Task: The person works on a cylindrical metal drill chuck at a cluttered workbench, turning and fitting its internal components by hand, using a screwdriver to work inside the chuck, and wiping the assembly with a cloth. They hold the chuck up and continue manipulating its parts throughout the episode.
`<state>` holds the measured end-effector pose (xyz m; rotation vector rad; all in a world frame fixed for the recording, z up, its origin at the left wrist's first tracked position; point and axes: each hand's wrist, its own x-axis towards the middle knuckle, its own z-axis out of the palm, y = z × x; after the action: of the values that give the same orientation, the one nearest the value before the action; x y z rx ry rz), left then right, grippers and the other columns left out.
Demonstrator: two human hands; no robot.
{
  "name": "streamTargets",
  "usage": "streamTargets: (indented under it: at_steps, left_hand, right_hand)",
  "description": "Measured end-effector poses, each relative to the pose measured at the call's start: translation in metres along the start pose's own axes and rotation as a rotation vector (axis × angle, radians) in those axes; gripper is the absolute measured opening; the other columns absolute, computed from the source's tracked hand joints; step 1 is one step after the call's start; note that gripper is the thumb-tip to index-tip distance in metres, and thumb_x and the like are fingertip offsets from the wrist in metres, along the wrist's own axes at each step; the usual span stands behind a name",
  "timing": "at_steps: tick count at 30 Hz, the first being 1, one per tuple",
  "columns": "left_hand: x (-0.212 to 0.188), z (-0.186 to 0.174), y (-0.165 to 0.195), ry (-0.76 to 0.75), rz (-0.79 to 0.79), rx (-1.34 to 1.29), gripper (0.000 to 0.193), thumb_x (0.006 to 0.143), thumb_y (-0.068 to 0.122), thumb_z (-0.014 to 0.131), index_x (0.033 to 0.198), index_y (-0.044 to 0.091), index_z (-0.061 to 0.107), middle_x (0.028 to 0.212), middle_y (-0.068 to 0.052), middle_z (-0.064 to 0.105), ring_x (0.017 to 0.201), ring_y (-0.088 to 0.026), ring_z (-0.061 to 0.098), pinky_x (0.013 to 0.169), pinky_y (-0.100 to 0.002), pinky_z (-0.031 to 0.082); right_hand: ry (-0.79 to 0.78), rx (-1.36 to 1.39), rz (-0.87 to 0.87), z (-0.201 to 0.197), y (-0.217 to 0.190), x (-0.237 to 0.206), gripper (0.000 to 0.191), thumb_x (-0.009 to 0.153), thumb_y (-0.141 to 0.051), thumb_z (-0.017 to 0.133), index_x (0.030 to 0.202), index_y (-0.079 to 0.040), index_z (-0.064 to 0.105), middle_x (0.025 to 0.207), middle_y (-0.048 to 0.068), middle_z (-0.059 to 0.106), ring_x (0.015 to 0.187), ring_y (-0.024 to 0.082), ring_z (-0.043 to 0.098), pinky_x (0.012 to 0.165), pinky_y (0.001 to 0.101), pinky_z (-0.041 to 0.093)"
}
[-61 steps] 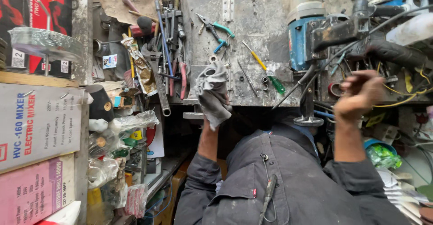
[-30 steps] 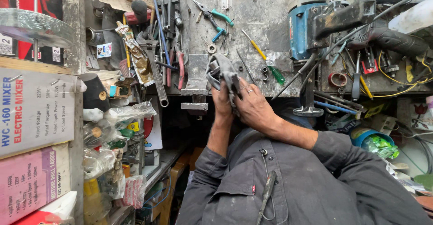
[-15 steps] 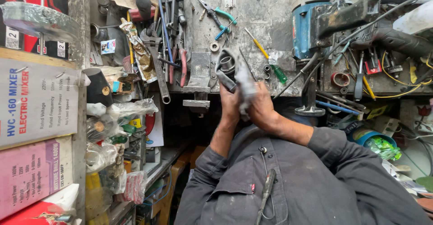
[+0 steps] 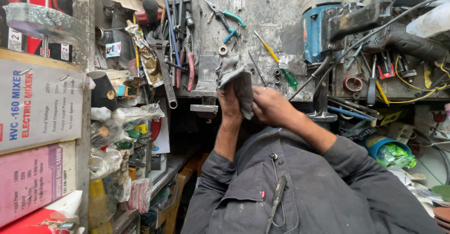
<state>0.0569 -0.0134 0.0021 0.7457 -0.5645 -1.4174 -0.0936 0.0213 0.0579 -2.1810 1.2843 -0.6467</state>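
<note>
A grey, dirty rag (image 4: pixel 238 81) is bunched between both my hands above my lap, in front of the workbench. My left hand (image 4: pixel 229 103) grips it from the left side, fingers closed around the cloth. Pressed against the rag's right side is my right hand (image 4: pixel 269 105), fingers folded into it. Whether anything is wrapped inside the cloth is hidden. I wear a dark grey work shirt (image 4: pixel 300 187) with a pen-like tool (image 4: pixel 276 197) clipped on the chest.
The metal bench top (image 4: pixel 262 23) carries teal-handled pliers (image 4: pixel 225 16), a yellow-green screwdriver (image 4: pixel 276 58), an adjustable wrench (image 4: pixel 164 70), a blue power tool (image 4: pixel 321 25) and a tangle of cables. Cardboard boxes (image 4: pixel 37 102) and plastic bags fill shelves on the left. A blue tub (image 4: pixel 389 152) sits right.
My right hand came down from the tools at the right and joined the left on the rag. Both hands then drew the rag off the bench toward my chest.
</note>
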Motion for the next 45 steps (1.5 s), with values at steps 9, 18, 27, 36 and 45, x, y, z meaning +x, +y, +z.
streamTargets:
  at_steps: [9, 18, 27, 36, 45]
  left_hand:
    - [-0.005, -0.03, -0.01, -0.068, -0.313, -0.206, 0.046, 0.11, 0.051, 0.047, 0.117, 0.006, 0.054, 0.078, -0.005, 0.059, 0.059, -0.016, 0.059, 0.051, -0.032, 0.05]
    - [-0.012, -0.031, -0.012, -0.224, -0.471, -0.306, 0.053, 0.103, 0.055, 0.047, 0.105, 0.003, 0.054, 0.079, -0.009, 0.056, 0.07, -0.021, 0.06, 0.064, -0.033, 0.05]
    - [-0.015, -0.031, -0.01, -0.196, -0.399, -0.146, 0.049, 0.104, 0.052, 0.049, 0.099, 0.003, 0.053, 0.082, -0.008, 0.056, 0.069, -0.021, 0.06, 0.063, -0.035, 0.05]
    - [-0.017, -0.026, -0.011, -0.256, -0.365, -0.129, 0.052, 0.105, 0.053, 0.05, 0.103, 0.001, 0.056, 0.085, -0.008, 0.058, 0.072, -0.019, 0.062, 0.064, -0.033, 0.051]
    - [-0.017, -0.026, -0.01, -0.252, -0.352, -0.133, 0.058, 0.102, 0.058, 0.05, 0.107, 0.001, 0.058, 0.091, -0.009, 0.061, 0.077, -0.019, 0.065, 0.065, -0.031, 0.052]
  right_hand:
    - [0.294, -0.205, 0.381, -0.017, 0.075, -0.035, 0.011, 0.096, -0.018, 0.073, 0.106, -0.015, 0.077, 0.103, 0.004, 0.072, 0.092, 0.028, 0.07, 0.076, 0.0414, 0.056]
    - [0.173, -0.501, 0.17, 0.014, 0.105, -0.032, 0.014, 0.088, -0.013, 0.073, 0.1, -0.018, 0.079, 0.1, 0.003, 0.071, 0.089, 0.026, 0.068, 0.074, 0.0395, 0.055]
    - [0.257, 0.769, 0.503, 0.002, 0.101, -0.04, 0.017, 0.1, -0.015, 0.069, 0.113, -0.005, 0.073, 0.093, -0.002, 0.068, 0.083, 0.006, 0.058, 0.074, 0.0242, 0.048]
    - [0.289, 1.073, 0.526, -0.012, 0.085, -0.052, 0.018, 0.103, -0.014, 0.067, 0.115, -0.002, 0.072, 0.09, -0.002, 0.066, 0.081, 0.005, 0.056, 0.076, 0.0221, 0.047]
    - [0.378, 0.583, 0.425, -0.031, 0.055, -0.042, 0.019, 0.096, -0.011, 0.076, 0.112, -0.002, 0.073, 0.102, 0.0, 0.071, 0.09, 0.006, 0.063, 0.08, 0.0226, 0.051]
